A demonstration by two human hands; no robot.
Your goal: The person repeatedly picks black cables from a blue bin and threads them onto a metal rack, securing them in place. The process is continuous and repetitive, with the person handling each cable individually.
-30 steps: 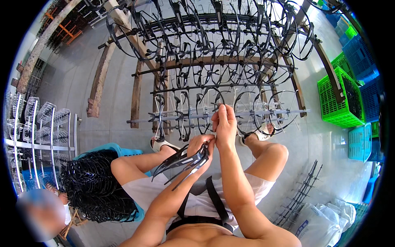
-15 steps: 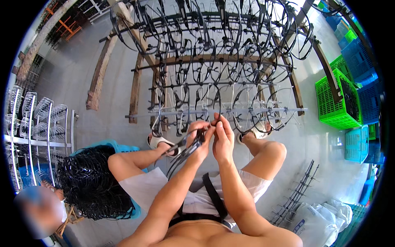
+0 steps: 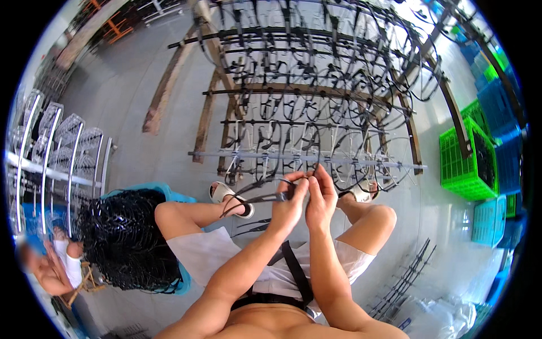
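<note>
My left hand [image 3: 288,208] is closed around several thin black curved strips [image 3: 254,198], which fan out to the left from its fingers. Close beside it, the fingertips of my right hand [image 3: 321,202] pinch a slim black hoop [image 3: 318,148] that arcs up toward the rack. Both sets of fingertips nearly meet just in front of the rack's lowest bar [image 3: 389,163]. Exactly where the hoop's end sits is hidden by my fingers. Rows of similar black hoops hang on the rack's bars [image 3: 265,87] ahead.
A blue tub [image 3: 175,195] heaped with shiny black pieces [image 3: 121,243] stands by my left knee. White metal racks [image 3: 70,164] and a seated person [image 3: 59,263] are farther left. Green crates [image 3: 457,161], spiked black rods [image 3: 403,279] and plastic bags [image 3: 435,319] lie right.
The view has shifted, with the rack sitting farther right. Both hands stay together at the lowest bar, and the strips in my left hand now point more to the left.
</note>
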